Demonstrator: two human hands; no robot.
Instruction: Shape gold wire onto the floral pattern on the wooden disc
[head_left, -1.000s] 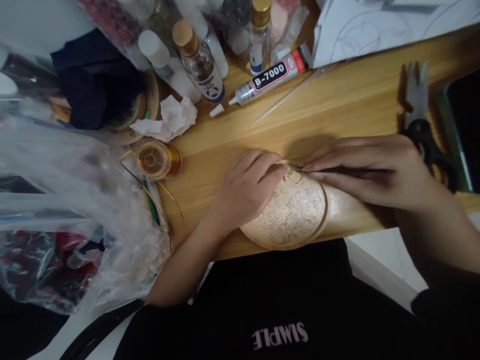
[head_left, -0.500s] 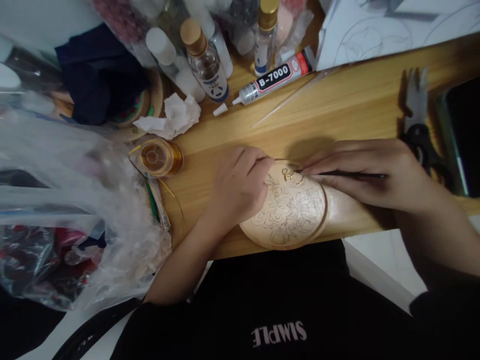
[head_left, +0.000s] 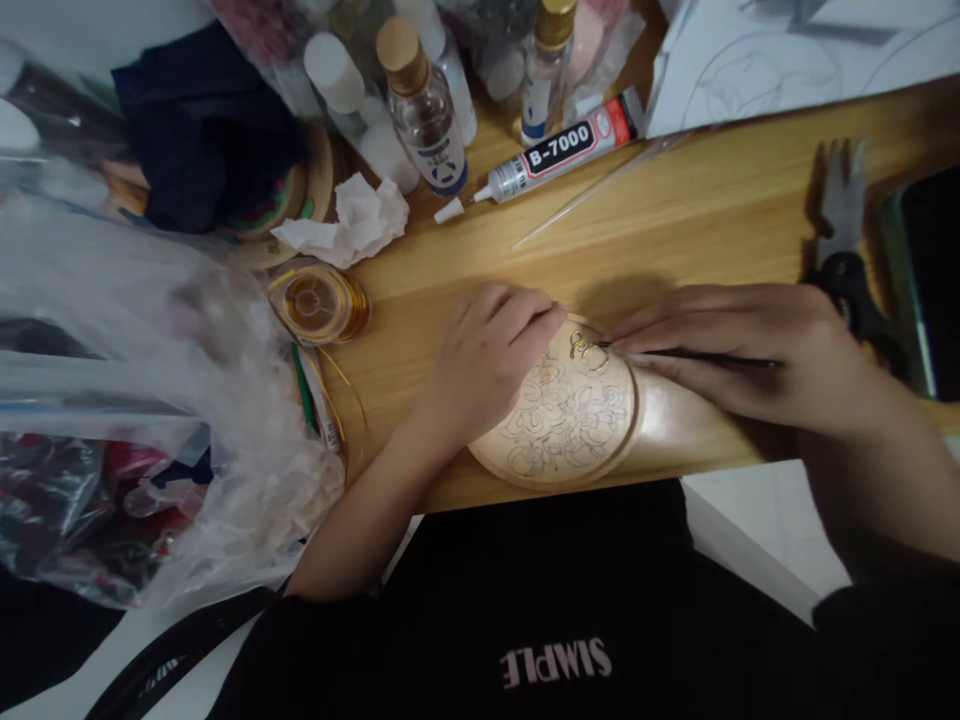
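Layout, taken with the round wooden disc point(head_left: 559, 415) at the near table edge point(head_left: 697, 190) as clock centre. The left hand point(head_left: 484, 360) lies on the disc's rim at 9 o'clock; the right hand point(head_left: 757, 345) sits at 3 o'clock, its thin tool point(head_left: 697, 356) reaching to the wire piece point(head_left: 581, 347) on the disc at 1 o'clock. The wire spool point(head_left: 321, 303) lies at 10 o'clock, crumpled tissue point(head_left: 349, 222) just behind it. The glue tube point(head_left: 559, 150) lies at 12 o'clock, bottles point(head_left: 424, 105) left of it. Pliers point(head_left: 844, 240) rest at 2 o'clock, well apart. Plastic bags point(head_left: 150, 400) fill 9 o'clock beyond the spool
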